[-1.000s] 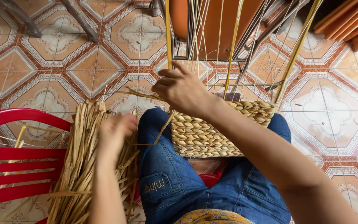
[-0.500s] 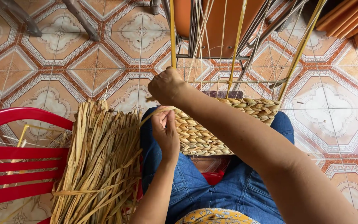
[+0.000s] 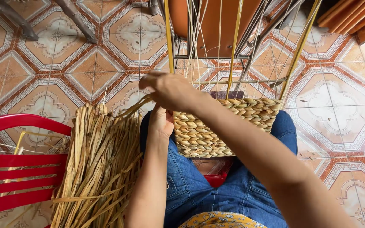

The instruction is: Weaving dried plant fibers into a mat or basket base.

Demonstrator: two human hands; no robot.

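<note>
R hand (image 3: 170, 89) pinches pale dried straw strands (image 3: 134, 107) taut at tan half-woven basket (image 3: 216, 126) braced on lap; L hand (image 3: 161, 122) steadies its edge, finger state hidden

Seen from above, a seated person wears blue denim jeans (image 3: 199, 190) with visible seams and pale stitching running down the legs, the fabric slightly faded at the knees. A yellow garment (image 3: 220, 220) with a small floral print shows at the waist along the bottom edge. Both forearms are bare, with no sleeves, watch or bracelets, and the left hand (image 3: 161, 122) and right hand (image 3: 170, 89) carry no rings or gloves.
</note>
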